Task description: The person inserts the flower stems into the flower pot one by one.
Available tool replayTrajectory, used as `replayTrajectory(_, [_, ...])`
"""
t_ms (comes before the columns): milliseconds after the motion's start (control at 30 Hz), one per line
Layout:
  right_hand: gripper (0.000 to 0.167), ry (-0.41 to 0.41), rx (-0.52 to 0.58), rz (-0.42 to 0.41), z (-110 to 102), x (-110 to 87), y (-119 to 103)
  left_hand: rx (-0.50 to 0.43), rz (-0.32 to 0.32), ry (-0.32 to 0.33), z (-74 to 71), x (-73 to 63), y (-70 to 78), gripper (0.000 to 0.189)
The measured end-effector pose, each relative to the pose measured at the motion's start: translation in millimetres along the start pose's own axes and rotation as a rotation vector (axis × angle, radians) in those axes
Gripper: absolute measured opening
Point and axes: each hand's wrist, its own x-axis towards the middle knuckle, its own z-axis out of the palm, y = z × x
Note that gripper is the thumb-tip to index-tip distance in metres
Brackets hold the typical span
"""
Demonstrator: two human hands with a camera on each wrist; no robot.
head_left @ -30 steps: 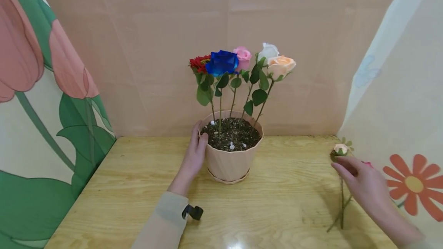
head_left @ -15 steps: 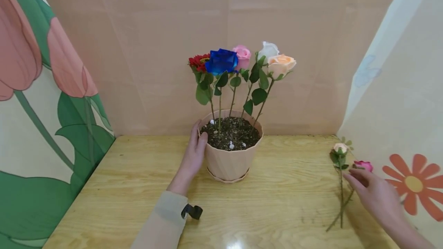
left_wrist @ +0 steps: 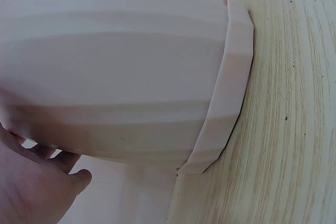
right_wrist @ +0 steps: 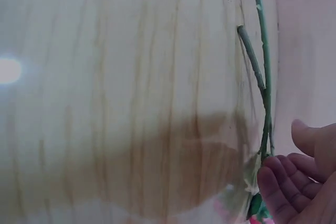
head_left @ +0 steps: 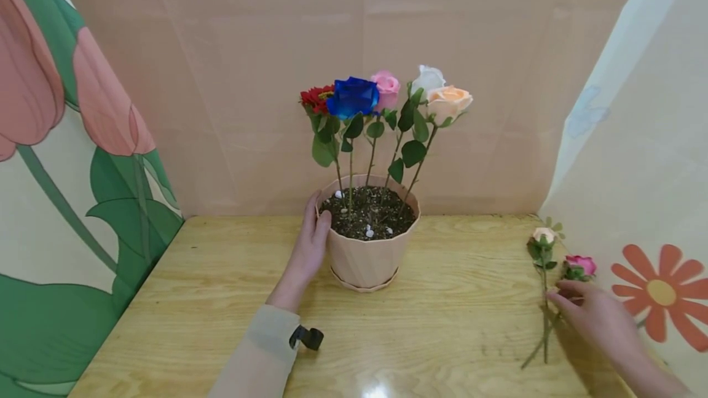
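Observation:
My left hand (head_left: 308,247) holds the left side of a beige flowerpot (head_left: 366,263), thumb at the rim; the left wrist view shows fingers partly hidden behind the pot wall. Dark soil (head_left: 367,214) fills the pot, where a red flower (head_left: 316,99), a blue rose (head_left: 353,97), a pink rose (head_left: 386,88), a white rose (head_left: 428,80) and a peach rose (head_left: 450,103) stand upright. At the right, my right hand (head_left: 600,318) hovers with thumb and fingers apart beside two crossed stems (right_wrist: 266,77). Those belong to a pale rose (head_left: 544,236) and a deep pink rose (head_left: 581,265) lying down.
A wooden table (head_left: 453,324) bears the pot on its saucer (head_left: 365,286). Behind stands a plain beige backdrop (head_left: 249,78). Printed panels with tulips (head_left: 107,97) at the left and an orange flower (head_left: 660,293) at the right flank the table.
My right hand has drawn back from the pale rose's bloom and moved down and right along the stems, uncovering both blooms. The left hand stays on the pot.

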Motion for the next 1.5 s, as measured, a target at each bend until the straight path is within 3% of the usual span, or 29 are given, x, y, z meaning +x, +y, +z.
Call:
replayTrajectory(100, [0.070,-0.005,-0.014,-0.008,6,4.3,0,0.007,-0.009,0.001,0.2,-0.5,0.8,0.066])
replayTrajectory(333, [0.055,0.034,-0.036,-0.052,14,10.7,-5,0.012,-0.011,0.002,0.3,-1.0,1.4,0.066])
replayTrajectory(533, [0.059,0.020,-0.032,-0.047,14,16.8,-7,0.011,-0.016,-0.005,-0.6,-1.4,1.4,0.066])
replayTrajectory(967, [0.049,0.025,0.000,-0.117,20,35.8,-9,0.007,-0.029,-0.006,-0.5,-1.5,1.4,0.066])
replayTrajectory(1200, [0.046,0.066,0.022,-0.141,23,38.5,-8,0.010,-0.030,-0.016,0.0,-1.0,0.9,0.066])
replayTrajectory(1500, [0.043,0.147,0.046,-0.107,20,31.9,-9,0.005,-0.029,-0.012,-0.5,-1.7,0.5,0.066])
